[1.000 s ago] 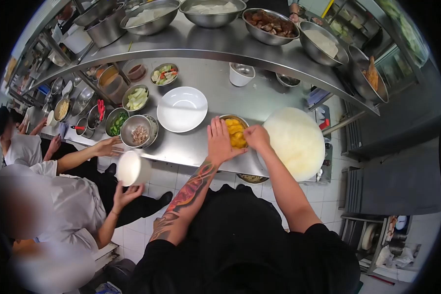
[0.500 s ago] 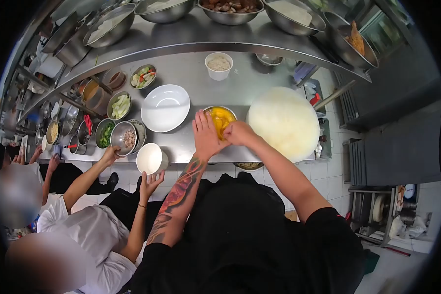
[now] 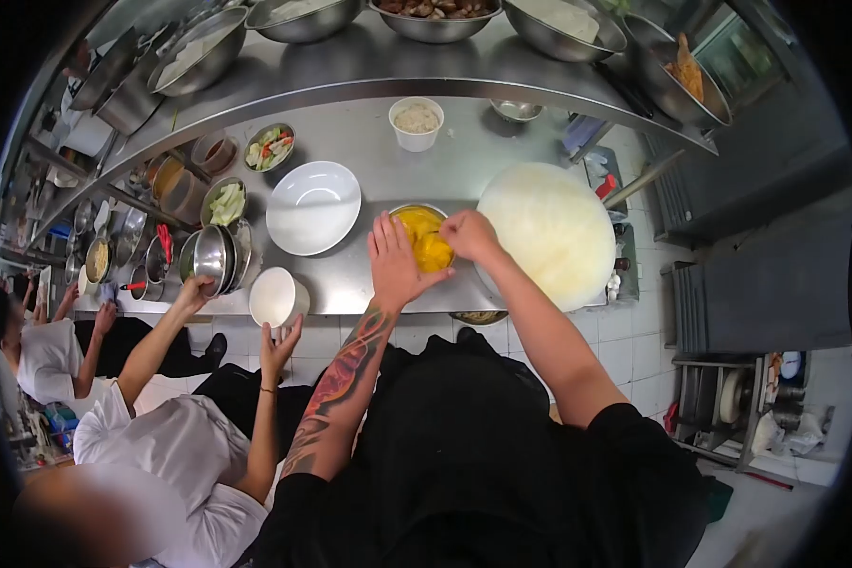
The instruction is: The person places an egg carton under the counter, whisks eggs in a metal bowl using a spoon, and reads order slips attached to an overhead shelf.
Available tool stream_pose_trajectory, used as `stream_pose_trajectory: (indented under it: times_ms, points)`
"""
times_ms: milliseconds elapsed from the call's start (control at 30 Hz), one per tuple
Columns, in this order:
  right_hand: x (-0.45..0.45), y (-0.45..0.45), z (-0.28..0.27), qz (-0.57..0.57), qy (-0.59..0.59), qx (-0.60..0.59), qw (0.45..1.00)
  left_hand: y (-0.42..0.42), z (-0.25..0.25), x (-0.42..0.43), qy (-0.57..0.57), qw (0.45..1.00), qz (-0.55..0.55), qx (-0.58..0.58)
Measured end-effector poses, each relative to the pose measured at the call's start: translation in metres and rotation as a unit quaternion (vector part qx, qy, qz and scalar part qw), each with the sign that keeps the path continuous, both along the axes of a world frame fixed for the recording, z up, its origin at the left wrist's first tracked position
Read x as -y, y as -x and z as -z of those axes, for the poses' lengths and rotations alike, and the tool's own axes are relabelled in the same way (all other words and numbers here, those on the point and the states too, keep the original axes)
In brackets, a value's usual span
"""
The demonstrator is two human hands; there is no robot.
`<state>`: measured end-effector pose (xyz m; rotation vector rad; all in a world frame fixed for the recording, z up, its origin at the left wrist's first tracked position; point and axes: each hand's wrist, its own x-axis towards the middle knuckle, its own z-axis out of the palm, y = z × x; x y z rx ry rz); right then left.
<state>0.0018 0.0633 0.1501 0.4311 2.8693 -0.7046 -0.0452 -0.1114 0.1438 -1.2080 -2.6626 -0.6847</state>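
A small metal bowl (image 3: 419, 209) of bright yellow liquid, which looks like beaten egg (image 3: 429, 244), stands near the counter's front edge. My left hand (image 3: 395, 260) steadies it, fingers stretched along the left rim and thumb along the near side. Over the bowl's right rim, my right hand (image 3: 469, 236) is closed in a pinch; whatever it grips is hidden by the fingers. Right beside that hand lies a large round white cutting board (image 3: 549, 237). To the left of the bowl is an empty white plate (image 3: 313, 208).
At my left a co-worker tilts a metal bowl (image 3: 214, 260) with one hand and holds a white tub (image 3: 279, 297) in the other. Bowls of cut vegetables (image 3: 270, 148) line the left side. A white tub of rice (image 3: 416, 124) stands behind. Overhead runs a metal shelf (image 3: 350, 71).
My right hand has moved to the right and slightly up, from over the bowl's near side to its right rim. The co-worker's metal bowl has tipped onto its side and shifted left.
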Motion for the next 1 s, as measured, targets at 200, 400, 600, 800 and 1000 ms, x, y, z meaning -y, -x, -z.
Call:
stream_pose_trajectory:
  times_ms: [200,400,600,800,1000]
  points:
    - [-0.009,0.0,-0.003,-0.034,0.098,-0.014,0.994,0.001,0.002,0.001,-0.001,1.0,-0.001,-0.006]
    - [0.004,-0.002,-0.003,0.073,0.009,-0.028,0.997,0.002,0.001,0.002,-0.008,1.0,0.0,0.004]
    - [0.002,-0.01,0.004,0.12,0.028,-0.082,0.989,0.004,0.007,0.002,0.011,1.0,-0.003,-0.009]
    - [0.009,-0.009,-0.001,-0.031,0.019,-0.021,0.999,0.003,0.011,0.003,-0.012,1.0,0.002,-0.023]
    - [0.003,-0.001,0.021,0.018,-0.084,0.01,0.996,0.003,0.015,-0.001,-0.009,0.999,-0.001,-0.039]
